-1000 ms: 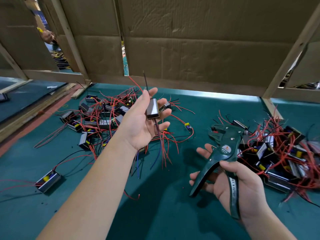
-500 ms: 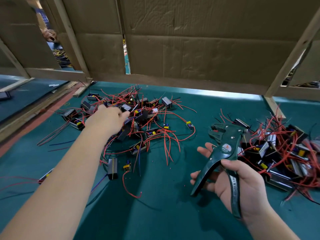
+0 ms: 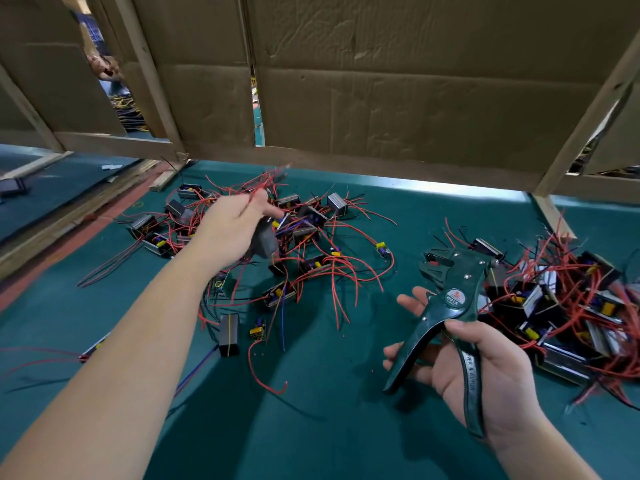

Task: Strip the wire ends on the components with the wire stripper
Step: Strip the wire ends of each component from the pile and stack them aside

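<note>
Two hands: left hand (image 3: 232, 233) grips component (image 3: 265, 241), right hand (image 3: 485, 379) w/ wire stripper (image 3: 450, 306)

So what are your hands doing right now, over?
Left hand lifting a blurred component by its red wires. Right hand holds wire stripper, handles spread. Nothing stripped yet. Tangled wires in left pile may snag.

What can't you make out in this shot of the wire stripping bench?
All from the head view:
- The component in the left hand: motion blur hides its shape and wire ends.
- Whether wires in the right pile are stripped: ends too small and tangled.
- The wire stripper handle lettering: partly covered by the right hand.
- The right pile's extent: cut off by the frame edge.
</note>
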Available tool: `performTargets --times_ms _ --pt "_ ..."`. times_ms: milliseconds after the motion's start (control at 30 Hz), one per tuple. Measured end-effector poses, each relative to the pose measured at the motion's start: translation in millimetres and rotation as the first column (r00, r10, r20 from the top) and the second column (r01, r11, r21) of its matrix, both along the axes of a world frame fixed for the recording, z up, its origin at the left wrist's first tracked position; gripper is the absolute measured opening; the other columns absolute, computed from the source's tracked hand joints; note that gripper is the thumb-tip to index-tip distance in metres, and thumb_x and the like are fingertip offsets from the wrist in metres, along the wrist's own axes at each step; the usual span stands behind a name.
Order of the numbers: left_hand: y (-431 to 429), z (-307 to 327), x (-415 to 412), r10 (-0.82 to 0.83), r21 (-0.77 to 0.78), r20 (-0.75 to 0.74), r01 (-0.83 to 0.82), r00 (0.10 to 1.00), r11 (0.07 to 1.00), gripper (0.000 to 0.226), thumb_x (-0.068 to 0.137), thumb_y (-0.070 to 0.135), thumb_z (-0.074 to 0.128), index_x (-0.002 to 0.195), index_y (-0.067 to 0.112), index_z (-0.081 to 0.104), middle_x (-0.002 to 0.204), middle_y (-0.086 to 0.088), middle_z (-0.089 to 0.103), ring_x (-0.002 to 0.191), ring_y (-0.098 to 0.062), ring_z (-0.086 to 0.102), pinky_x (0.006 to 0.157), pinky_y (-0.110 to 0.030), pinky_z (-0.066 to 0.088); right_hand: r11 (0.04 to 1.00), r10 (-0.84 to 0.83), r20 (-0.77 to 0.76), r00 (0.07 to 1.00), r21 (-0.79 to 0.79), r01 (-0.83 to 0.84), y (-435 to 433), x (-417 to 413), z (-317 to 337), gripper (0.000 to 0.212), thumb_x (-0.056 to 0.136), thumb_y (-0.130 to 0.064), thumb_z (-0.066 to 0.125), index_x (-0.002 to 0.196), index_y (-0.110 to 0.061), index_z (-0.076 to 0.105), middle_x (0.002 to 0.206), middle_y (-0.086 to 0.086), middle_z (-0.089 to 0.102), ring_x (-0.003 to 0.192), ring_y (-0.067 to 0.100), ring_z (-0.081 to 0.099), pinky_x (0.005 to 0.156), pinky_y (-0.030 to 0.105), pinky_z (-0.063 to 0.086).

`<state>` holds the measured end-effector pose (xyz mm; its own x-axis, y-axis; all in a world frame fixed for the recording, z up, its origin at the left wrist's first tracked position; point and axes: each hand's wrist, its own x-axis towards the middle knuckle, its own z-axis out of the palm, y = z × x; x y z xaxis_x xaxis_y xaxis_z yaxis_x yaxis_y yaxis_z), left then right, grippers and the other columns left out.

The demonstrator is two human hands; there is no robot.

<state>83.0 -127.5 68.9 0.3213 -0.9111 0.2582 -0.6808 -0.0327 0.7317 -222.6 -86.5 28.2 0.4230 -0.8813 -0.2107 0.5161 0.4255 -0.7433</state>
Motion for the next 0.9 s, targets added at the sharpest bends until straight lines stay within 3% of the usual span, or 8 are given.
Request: performTargets --times_ms 33,100,167,267,467,633,767,900 --pt "2.2 6.0 -3.7 -0.015 -0.045 -0.185 0.006 0.983 0.999 0.05 0.102 0.047 0.032 0.083 0.03 0.075 0.085 0.009 0.073 0.067 -0.005 0.06 0.06 -0.017 0.042 1.0 0.002 0.002 1.0 0.002 -0.002 -0.1 0.1 -0.1 0.062 0.069 -0.017 0.043 0.129 -0.003 0.052 0.126 0.016 0.063 0.065 0.046 0.063 0.058 0.055 0.054" --pt "7.0 19.4 -10.1 -0.085 -0.085 -0.535 0.047 0.84 0.995 0.053 0.101 0.05 0.031 0.082 0.028 0.076 0.09 0.006 0.074 0.059 -0.007 0.061 0.046 -0.018 0.045 1.0 0.006 0.01 1.0 0.008 -0.006 -0.2 0.3 -0.1 0.061 0.069 -0.018 0.043 0.127 -0.003 0.053 0.125 0.016 0.063 0.064 0.045 0.063 0.058 0.055 0.055" --pt "10.6 30.8 -14.3 -0.174 -0.145 -0.658 0.104 0.733 0.984 0.056 0.1 0.05 0.029 0.082 0.026 0.076 0.092 0.002 0.075 0.058 -0.013 0.061 0.042 -0.021 0.043 1.0 0.01 0.018 1.0 0.014 -0.011 -0.4 0.3 0.0 0.061 0.069 -0.018 0.042 0.128 -0.004 0.053 0.124 0.015 0.064 0.064 0.044 0.064 0.058 0.054 0.056" --pt "13.1 40.1 -17.0 -0.268 -0.218 -0.665 0.161 0.697 0.962 0.058 0.1 0.048 0.027 0.077 0.024 0.075 0.083 -0.003 0.073 0.051 -0.016 0.058 0.043 -0.021 0.041 1.0 0.014 0.017 1.0 0.016 -0.015 -0.6 0.4 0.0 0.063 0.069 -0.018 0.042 0.129 -0.002 0.051 0.123 0.015 0.064 0.064 0.044 0.064 0.058 0.055 0.055" --pt "12.5 42.3 -15.8 -0.214 -0.243 -0.644 0.069 0.734 0.968 0.061 0.102 0.05 0.025 0.058 0.024 0.058 0.067 0.006 0.062 0.055 -0.009 0.057 0.046 -0.02 0.041 1.0 0.011 0.021 1.0 0.018 -0.012 0.2 0.7 1.1 0.06 0.069 -0.017 0.042 0.126 -0.001 0.053 0.124 0.017 0.064 0.064 0.044 0.063 0.056 0.053 0.056" --pt "14.8 41.5 -8.3 -0.21 -0.242 -0.678 0.056 0.705 0.969 0.061 0.101 0.051 0.024 0.061 0.027 0.064 0.085 0.005 0.072 0.07 -0.013 0.067 0.052 -0.022 0.049 1.0 0.009 0.016 1.0 0.01 -0.009 -0.2 0.4 1.3 0.061 0.069 -0.019 0.041 0.127 -0.002 0.052 0.122 0.017 0.065 0.063 0.044 0.063 0.056 0.053 0.056" --pt "15.6 41.9 -4.7 -0.209 -0.229 -0.681 0.067 0.701 0.971 0.062 0.101 0.052 0.02 0.076 0.029 0.072 0.105 0.002 0.072 0.078 -0.016 0.069 0.058 -0.028 0.053 1.0 0.004 0.006 1.0 0.003 -0.004 -0.7 0.1 0.2 0.06 0.069 -0.02 0.041 0.126 -0.003 0.053 0.123 0.017 0.064 0.064 0.045 0.063 0.057 0.054 0.055" --pt "17.1 42.2 -6.6 -0.298 -0.267 -0.761 0.141 0.576 0.953 0.06 0.101 0.052 0.017 0.1 0.028 0.072 0.118 0.002 0.069 0.091 -0.019 0.069 0.067 -0.028 0.055 1.0 0.009 0.009 1.0 0.003 -0.009 -0.1 0.2 0.2 0.06 0.07 -0.02 0.041 0.125 -0.002 0.053 0.122 0.017 0.065 0.064 0.045 0.063 0.056 0.054 0.056"
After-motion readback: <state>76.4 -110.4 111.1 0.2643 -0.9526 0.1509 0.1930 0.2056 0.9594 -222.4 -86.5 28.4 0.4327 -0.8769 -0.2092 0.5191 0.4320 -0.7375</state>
